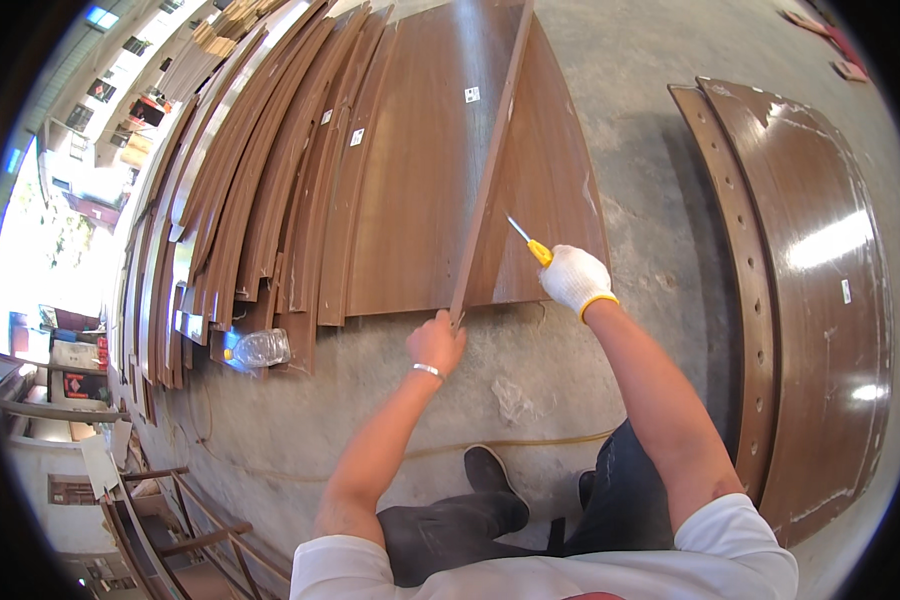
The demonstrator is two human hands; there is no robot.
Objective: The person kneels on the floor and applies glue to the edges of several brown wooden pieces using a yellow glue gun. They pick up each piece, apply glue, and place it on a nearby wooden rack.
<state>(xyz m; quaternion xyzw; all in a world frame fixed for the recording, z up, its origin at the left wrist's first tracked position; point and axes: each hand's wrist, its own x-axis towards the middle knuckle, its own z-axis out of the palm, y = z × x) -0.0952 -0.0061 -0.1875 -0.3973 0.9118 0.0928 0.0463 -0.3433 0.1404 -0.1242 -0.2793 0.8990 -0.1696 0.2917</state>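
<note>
My left hand [437, 343], bare with a pale band at the wrist, is closed around the near end of a long, narrow brown wooden strip [488, 180]. The strip runs away from me, slanting over a wide brown panel [410, 200] on the floor. A white knitted glove with a yellow cuff covers my right hand [577, 278]. Its fingers are wrapped round a yellow-handled tool [539, 251] with a slim metal shaft or blade. That metal end points up and left toward the strip, apart from it. Whether it is a screwdriver or a knife, I cannot tell.
Several long brown boards [270, 170] lie side by side to the left. A clear plastic bottle [260, 348] lies by their near ends. At right rest a glossy brown panel [820, 260] and a board with holes [735, 250]. A hose [450, 447] crosses the concrete near my feet.
</note>
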